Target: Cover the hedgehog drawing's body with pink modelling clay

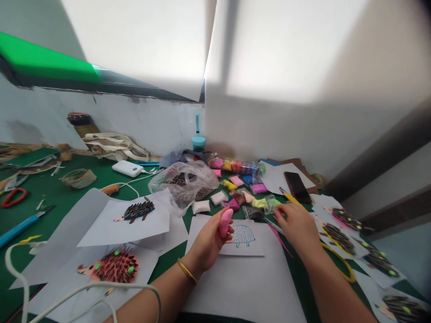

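Note:
My left hand (210, 240), with a yellow bangle at its wrist, is closed around a lump of pink modelling clay (226, 223). Below the clay lies white paper with a blue dotted animal drawing (243, 235), partly covered by the hand. To the right, my right hand (296, 224) has its fingers curled together; what they hold, if anything, is hidden. By those fingertips are a light green clay packet (269, 203), a slim pale tool (273, 225) and a pink strip (281, 241).
Several clay packets (219, 198) and a clear bag of dark seeds (183, 184) lie behind the hands. Hedgehog pictures (114, 267) flank both sides. A white cable (90, 287) crosses the left front. Red-handled scissors (15, 197) and a phone (297, 187) rest on the green table.

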The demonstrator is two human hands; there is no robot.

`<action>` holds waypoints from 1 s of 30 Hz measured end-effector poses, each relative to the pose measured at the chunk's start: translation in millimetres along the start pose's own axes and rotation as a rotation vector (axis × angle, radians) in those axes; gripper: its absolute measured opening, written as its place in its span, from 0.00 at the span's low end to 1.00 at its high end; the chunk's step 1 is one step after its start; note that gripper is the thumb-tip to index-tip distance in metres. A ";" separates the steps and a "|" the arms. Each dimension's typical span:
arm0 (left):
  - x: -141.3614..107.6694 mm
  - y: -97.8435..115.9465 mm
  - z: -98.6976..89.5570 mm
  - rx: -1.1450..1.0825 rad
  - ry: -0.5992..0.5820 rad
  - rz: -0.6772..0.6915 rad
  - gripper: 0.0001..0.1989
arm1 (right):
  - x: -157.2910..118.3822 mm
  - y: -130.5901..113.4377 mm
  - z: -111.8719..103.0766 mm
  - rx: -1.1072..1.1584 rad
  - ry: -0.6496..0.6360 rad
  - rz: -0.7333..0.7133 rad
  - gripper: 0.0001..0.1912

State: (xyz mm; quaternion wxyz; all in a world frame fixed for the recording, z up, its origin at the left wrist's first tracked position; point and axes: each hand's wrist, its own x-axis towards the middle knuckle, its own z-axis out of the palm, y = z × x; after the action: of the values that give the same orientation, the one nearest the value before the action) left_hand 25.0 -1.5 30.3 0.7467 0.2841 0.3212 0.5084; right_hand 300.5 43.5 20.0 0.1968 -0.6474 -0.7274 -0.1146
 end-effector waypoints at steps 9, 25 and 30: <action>10.7 -1.2 -10.6 0.098 0.000 -0.029 0.18 | 5.2 -32.8 -10.7 0.428 -0.020 -0.096 0.18; 11.6 -5.6 -2.0 0.468 0.037 0.077 0.26 | -8.8 -93.4 -0.5 0.918 -0.291 -0.231 0.14; 14.1 -0.5 -3.6 0.410 0.068 0.051 0.22 | -9.1 -98.2 4.8 0.961 -0.227 -0.222 0.23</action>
State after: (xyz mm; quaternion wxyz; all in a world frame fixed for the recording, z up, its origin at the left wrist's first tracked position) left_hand 26.5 11.9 24.9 0.6489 0.4206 0.4357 0.4606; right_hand 203.8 24.0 20.4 0.3788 -0.4108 -0.7792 0.2840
